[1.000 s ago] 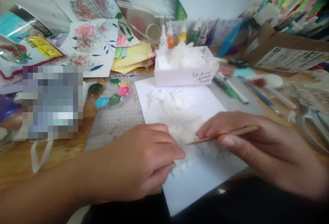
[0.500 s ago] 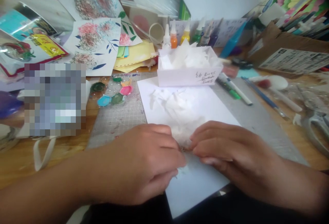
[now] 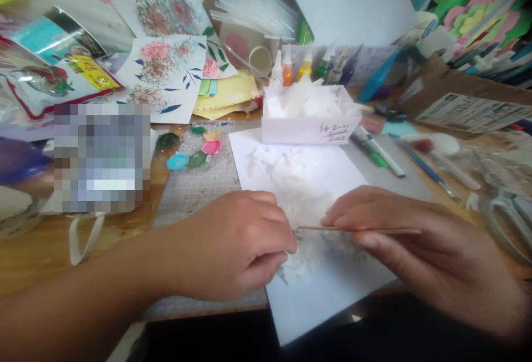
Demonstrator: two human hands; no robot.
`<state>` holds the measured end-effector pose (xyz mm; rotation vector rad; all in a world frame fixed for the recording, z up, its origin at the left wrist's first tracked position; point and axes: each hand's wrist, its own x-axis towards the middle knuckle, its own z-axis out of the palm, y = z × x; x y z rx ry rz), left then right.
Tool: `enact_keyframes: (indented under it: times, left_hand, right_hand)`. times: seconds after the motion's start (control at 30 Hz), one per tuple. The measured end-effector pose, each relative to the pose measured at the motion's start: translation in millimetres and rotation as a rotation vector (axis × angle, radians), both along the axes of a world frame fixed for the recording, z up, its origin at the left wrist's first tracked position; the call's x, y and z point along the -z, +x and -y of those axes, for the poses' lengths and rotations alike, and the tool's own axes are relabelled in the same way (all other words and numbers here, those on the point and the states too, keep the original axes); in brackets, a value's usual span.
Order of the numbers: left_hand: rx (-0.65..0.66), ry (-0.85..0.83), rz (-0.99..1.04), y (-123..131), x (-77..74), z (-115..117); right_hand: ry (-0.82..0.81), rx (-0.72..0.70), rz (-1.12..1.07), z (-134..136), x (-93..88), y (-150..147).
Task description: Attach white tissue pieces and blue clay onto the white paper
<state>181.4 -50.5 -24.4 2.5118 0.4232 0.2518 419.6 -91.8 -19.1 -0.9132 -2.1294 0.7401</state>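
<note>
My right hand [image 3: 399,240] pinches a thin wooden stick [image 3: 320,228] between thumb and fingers, the stick lying nearly level across the sheet. My left hand [image 3: 257,243] is closed, its fingertips close to the stick's left end; whatever they hold is hidden. Both hands are over a sheet of white paper [image 3: 286,317]. Crumpled white tissue-like scraps [image 3: 291,171] lie beyond the fingers. Between and below the hands there is a blurred patch of pale, greyish flower-like texture [image 3: 307,259] on the sheet. Behind the scraps stands a white paper box [image 3: 305,131] filled with white torn pieces.
A grey cutting mat [image 3: 195,195] lies beneath the sheet. Paint pots [image 3: 197,158] are at left, beside a pixelated object [image 3: 103,157]. Markers [image 3: 380,152], a blue brush [image 3: 424,165] and scissors [image 3: 507,223] lie at right. Paint bottles [image 3: 305,65] and a cardboard box [image 3: 469,98] stand behind.
My right hand has shifted right, away from the left, and the wooden stick now shows in it. More of the pale texture on the sheet is uncovered. The view has shifted slightly.
</note>
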Motion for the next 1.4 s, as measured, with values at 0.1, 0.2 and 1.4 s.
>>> enact_keyframes:
  times: [0.1, 0.2, 1.4]
  left_hand:
    - [0.003, -0.014, 0.012, -0.5, -0.4, -1.0]
    - [-0.001, -0.027, 0.01, -0.5, -0.2, -2.8]
    - [-0.072, 0.239, -0.169, -0.7, -4.8, 12.0]
  right_hand:
    - [0.016, -0.032, 0.028, -0.4, 3.5, -2.9]
    - [0.0, -0.077, 0.051, -0.5, 3.5, -2.9]
    - [-0.019, 0.162, 0.138, -50.5, 24.2, -4.2]
